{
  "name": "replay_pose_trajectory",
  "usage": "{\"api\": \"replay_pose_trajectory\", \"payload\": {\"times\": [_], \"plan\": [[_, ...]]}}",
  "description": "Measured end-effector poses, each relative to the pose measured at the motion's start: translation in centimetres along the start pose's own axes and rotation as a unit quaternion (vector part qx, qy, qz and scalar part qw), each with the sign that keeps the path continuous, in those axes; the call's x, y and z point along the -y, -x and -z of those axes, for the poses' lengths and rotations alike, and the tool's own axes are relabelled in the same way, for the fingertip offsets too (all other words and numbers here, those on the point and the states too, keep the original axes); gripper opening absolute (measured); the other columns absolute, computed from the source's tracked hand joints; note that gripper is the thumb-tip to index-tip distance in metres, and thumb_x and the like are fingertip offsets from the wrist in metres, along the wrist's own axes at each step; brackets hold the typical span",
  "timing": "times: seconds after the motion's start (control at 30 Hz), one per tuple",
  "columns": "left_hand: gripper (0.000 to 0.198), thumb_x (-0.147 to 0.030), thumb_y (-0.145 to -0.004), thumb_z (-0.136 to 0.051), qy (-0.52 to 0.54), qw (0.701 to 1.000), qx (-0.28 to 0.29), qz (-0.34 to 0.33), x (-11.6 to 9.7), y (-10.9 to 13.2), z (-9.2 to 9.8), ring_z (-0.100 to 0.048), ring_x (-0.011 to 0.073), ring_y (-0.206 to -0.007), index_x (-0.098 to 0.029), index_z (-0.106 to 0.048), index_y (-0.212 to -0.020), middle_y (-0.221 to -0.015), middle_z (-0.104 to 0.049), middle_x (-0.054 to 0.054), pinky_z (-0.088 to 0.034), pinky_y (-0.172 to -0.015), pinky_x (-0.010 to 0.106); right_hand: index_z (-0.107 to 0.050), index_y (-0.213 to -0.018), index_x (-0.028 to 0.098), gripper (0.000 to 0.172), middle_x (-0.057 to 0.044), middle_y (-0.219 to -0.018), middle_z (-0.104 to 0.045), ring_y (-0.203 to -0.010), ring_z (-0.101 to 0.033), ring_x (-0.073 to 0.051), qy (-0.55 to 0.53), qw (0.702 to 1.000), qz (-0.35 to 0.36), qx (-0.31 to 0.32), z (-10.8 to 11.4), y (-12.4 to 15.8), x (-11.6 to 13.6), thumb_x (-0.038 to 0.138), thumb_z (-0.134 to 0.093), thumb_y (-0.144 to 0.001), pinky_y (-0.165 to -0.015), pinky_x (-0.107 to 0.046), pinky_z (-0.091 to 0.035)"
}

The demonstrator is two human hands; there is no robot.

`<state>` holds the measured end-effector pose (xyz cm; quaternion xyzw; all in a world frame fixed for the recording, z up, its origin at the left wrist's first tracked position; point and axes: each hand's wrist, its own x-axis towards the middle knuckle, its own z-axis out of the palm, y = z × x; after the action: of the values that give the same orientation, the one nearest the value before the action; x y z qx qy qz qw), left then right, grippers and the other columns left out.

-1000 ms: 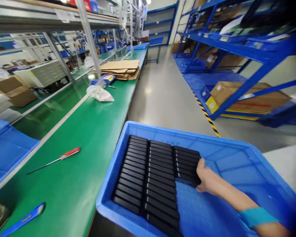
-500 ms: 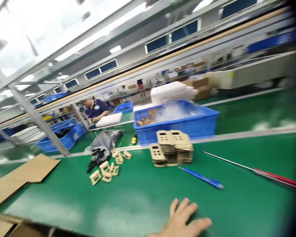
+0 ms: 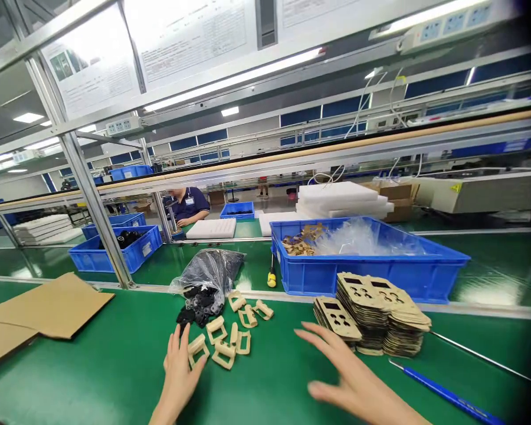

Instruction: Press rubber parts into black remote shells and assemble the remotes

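Now left hand (image 3: 178,372) touching beige frames (image 3: 223,342), grip open

I see a green table (image 3: 92,378) under everything. The small frames (image 3: 230,339) by my left hand (image 3: 179,375) are cream-beige, and the parts (image 3: 199,307) spilling from the grey plastic bag (image 3: 210,268) are black. The stacked cards (image 3: 376,319) near my right hand (image 3: 358,383) are tan with dark cut-outs. The bin (image 3: 367,274) behind them is bright blue. The cardboard sheet (image 3: 48,304) is brown, the pen (image 3: 442,394) blue, the foam sheets (image 3: 340,198) white.
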<state>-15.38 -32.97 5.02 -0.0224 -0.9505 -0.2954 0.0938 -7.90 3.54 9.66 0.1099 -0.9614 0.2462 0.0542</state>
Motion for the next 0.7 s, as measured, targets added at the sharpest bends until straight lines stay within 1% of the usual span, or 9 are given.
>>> {"api": "replay_pose_trajectory", "payload": {"times": [0.07, 0.13, 0.17, 0.23, 0.37, 0.47, 0.57, 0.63, 0.7], "plan": [[0.076, -0.041, -0.079, -0.053, 0.023, 0.999, 0.025, 0.001, 1.1, -0.3, -0.2, -0.015, 0.0401, -0.143, -0.013, -0.028, -0.145, -0.155, -0.019, 0.019, -0.025, -0.109, 0.058, -0.036, -0.145, 0.020, 0.086, -0.016, -0.156, -0.018, -0.144, -0.010, -0.033, -0.052, 0.997, 0.019, 0.050, -0.9, -7.4, 1.6, 0.056, -0.069, -0.074, -0.115, -0.048, -0.015], [0.080, -0.040, -0.076, -0.057, 0.046, 0.998, 0.043, -0.007, 1.3, -0.5, -1.0, -0.016, 0.0369, -0.143, -0.012, -0.029, -0.145, -0.156, -0.018, 0.019, -0.026, -0.112, 0.050, -0.031, -0.147, 0.017, 0.092, -0.019, -0.157, -0.014, -0.144, -0.004, -0.037, -0.049, 0.996, 0.014, 0.068, -2.9, -13.6, 3.0, 0.059, -0.066, -0.073, -0.114, -0.054, -0.010], [0.080, -0.041, -0.077, -0.058, 0.060, 0.997, 0.047, -0.013, 1.3, -0.6, -1.6, -0.015, 0.0339, -0.144, -0.012, -0.029, -0.145, -0.157, -0.017, 0.017, -0.025, -0.114, 0.046, -0.028, -0.148, 0.017, 0.090, -0.020, -0.157, -0.013, -0.144, -0.003, -0.036, -0.051, 0.995, 0.017, 0.085, -4.2, -15.8, 3.7, 0.058, -0.063, -0.076, -0.113, -0.054, -0.011], [0.078, -0.046, -0.082, -0.052, 0.105, 0.993, 0.048, -0.028, 1.0, -0.9, -3.0, -0.009, 0.0280, -0.146, -0.013, -0.027, -0.147, -0.159, -0.011, 0.014, -0.021, -0.116, 0.039, -0.023, -0.150, 0.020, 0.092, -0.019, -0.157, -0.014, -0.144, -0.006, -0.037, -0.055, 0.990, 0.028, 0.124, -6.6, -18.0, 5.0, 0.059, -0.061, -0.076, -0.111, -0.057, -0.014], [0.080, -0.061, -0.088, -0.035, 0.235, 0.966, 0.104, -0.036, 0.2, -1.4, -5.6, 0.004, 0.0218, -0.146, -0.011, -0.023, -0.149, -0.160, -0.004, 0.009, -0.003, -0.119, 0.036, -0.027, -0.148, 0.028, 0.111, -0.016, -0.155, -0.021, -0.142, -0.010, -0.039, -0.045, 0.979, 0.077, 0.184, -10.6, -16.1, 7.7, 0.058, -0.077, -0.054, -0.110, -0.063, -0.005], [0.086, -0.069, -0.088, -0.025, 0.283, 0.947, 0.154, -0.014, -0.5, -1.1, -6.4, -0.002, 0.0197, -0.146, -0.008, -0.021, -0.149, -0.159, -0.009, 0.010, -0.004, -0.118, 0.029, -0.031, -0.146, 0.022, 0.111, -0.019, -0.148, -0.032, -0.138, -0.021, -0.041, -0.024, 0.983, 0.101, 0.149, -12.8, -13.6, 9.6, 0.043, -0.080, -0.049, -0.110, -0.063, -0.003], [0.092, -0.071, -0.087, -0.021, 0.307, 0.937, 0.165, -0.009, -1.4, -0.4, -6.2, -0.005, 0.0190, -0.146, -0.006, -0.007, -0.150, -0.159, -0.007, 0.011, -0.006, -0.118, 0.029, -0.044, -0.136, 0.021, 0.074, -0.016, -0.131, -0.049, -0.125, -0.042, -0.035, -0.010, 0.992, 0.100, 0.075, -14.2, -12.2, 10.6, 0.029, -0.066, -0.066, -0.108, -0.057, -0.019], [0.092, -0.070, -0.087, -0.020, 0.329, 0.932, 0.152, -0.006, -1.7, 0.2, -5.8, -0.008, 0.0199, -0.145, -0.005, 0.000, -0.150, -0.159, -0.004, 0.011, -0.008, -0.118, 0.031, -0.057, -0.118, 0.022, 0.042, -0.012, -0.116, -0.057, -0.111, -0.052, -0.030, -0.004, 0.994, 0.101, 0.047, -14.7, -11.7, 10.7, 0.024, -0.056, -0.075, -0.097, -0.049, -0.036], [0.090, -0.069, -0.088, -0.021, 0.351, 0.928, 0.125, 0.004, -1.6, 1.0, -5.5, -0.015, 0.0224, -0.145, -0.007, -0.006, -0.151, -0.159, -0.004, 0.011, -0.013, -0.118, 0.034, -0.064, -0.096, 0.021, 0.022, -0.008, -0.101, -0.061, -0.096, -0.057, -0.027, 0.004, 0.994, 0.105, 0.031, -14.5, -11.6, 10.1, 0.019, -0.055, -0.076, -0.082, -0.039, -0.045]]}}
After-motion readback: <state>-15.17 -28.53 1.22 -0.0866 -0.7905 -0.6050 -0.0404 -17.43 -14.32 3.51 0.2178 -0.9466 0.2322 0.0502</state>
